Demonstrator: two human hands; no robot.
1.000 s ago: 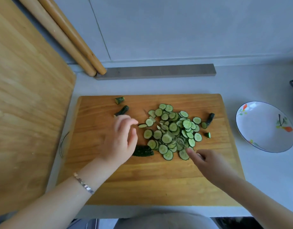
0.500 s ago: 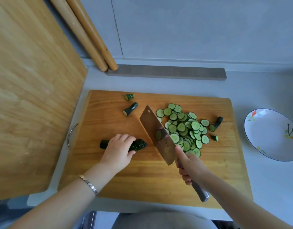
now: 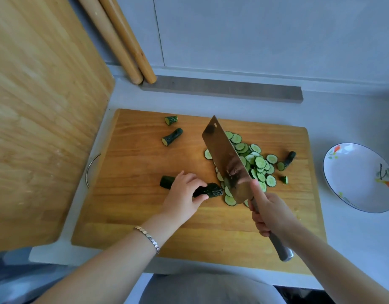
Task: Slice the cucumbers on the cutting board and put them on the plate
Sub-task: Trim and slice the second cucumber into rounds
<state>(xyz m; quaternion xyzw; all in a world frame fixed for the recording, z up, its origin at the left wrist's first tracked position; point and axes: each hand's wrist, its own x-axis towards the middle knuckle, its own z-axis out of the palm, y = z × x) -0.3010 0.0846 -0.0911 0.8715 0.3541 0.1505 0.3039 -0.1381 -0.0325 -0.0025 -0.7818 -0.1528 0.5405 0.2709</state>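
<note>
The cutting board [image 3: 145, 163] lies on the grey counter [image 3: 342, 119], and the half-cut cucumber [image 3: 211, 190] lies across its middle. The left hand [image 3: 184, 196] is on top of this cucumber, with the fingers curled over it and the thumb at the near side, so it is clamped on it; both ends of the cucumber show beside the hand. The right hand [image 3: 272, 213] is wrapped around the handle of the cleaver [image 3: 226, 159], and its index finger lies straight along the side of the blade. The blade stands tilted, just beside the cut end of the cucumber, between it and the pile of slices [image 3: 260, 161] (whether the edge touches the board, one cannot tell). Some slices lie under and in front of the blade.

Four short end pieces rest on the board: two [image 3: 172, 136] at the far left and two [image 3: 289, 158] at the right of the pile. The plate [image 3: 351, 172] with a flower pattern stands on the counter at the right of the board, apart from it, with no slices on it. A bracelet [image 3: 148, 238] is on the left wrist.
</note>
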